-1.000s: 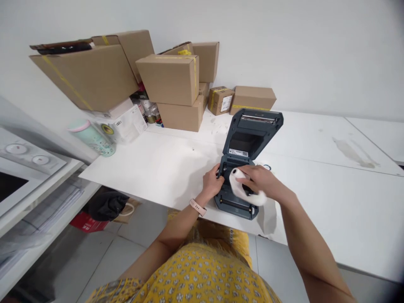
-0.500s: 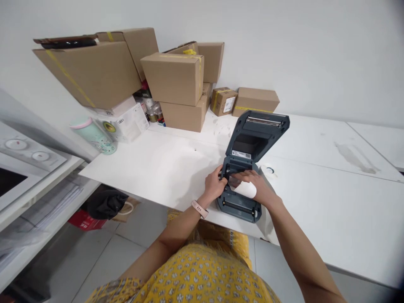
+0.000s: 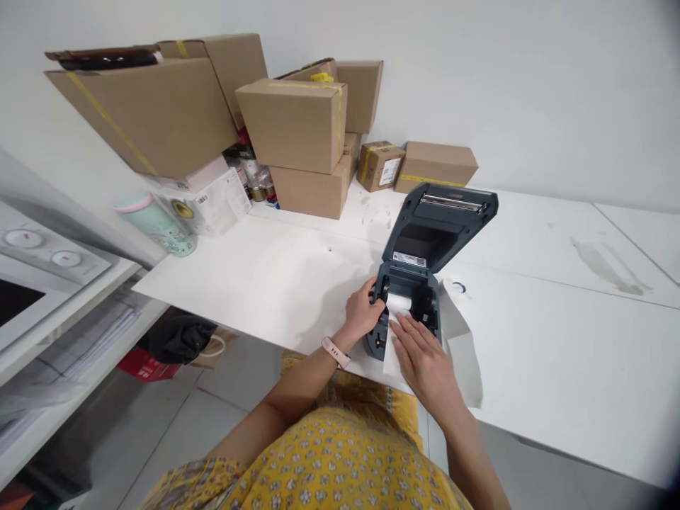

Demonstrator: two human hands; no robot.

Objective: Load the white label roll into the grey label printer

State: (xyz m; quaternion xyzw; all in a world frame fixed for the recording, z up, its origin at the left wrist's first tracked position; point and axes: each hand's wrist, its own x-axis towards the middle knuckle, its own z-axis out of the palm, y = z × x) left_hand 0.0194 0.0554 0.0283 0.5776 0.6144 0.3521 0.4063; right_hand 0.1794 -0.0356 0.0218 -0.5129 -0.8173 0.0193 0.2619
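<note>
- Head view: a dark grey label printer (image 3: 411, 283) is sitting at the near edge of the white table (image 3: 531, 340), directly in front of the person.
- The printer lid (image 3: 443, 223) is standing swung open, tilting back away from the person.
- A white paper roll (image 3: 398, 302) is lying in the printer's open bay, and a paper strip (image 3: 392, 350) is running from it over the printer's front edge towards the person.
- The left hand (image 3: 364, 312) is clasping the left side of the printer, its fingers curling round the housing. A pink wristband (image 3: 336, 350) is showing on that wrist.
- The right hand (image 3: 425, 354) is lying flat with fingers stretched out, gripping nothing and pressing on the paper strip at the printer's front.
- A small white ring (image 3: 457, 287) is lying on the table just right of the printer.
- Cardboard boxes (image 3: 292, 124) are standing stacked against the wall at the far left of the table, well apart from the printer.
- A white carton (image 3: 210, 202) is sitting under the largest box, and a mint tumbler (image 3: 156, 223) with a pink lid is standing beside that carton.
</note>
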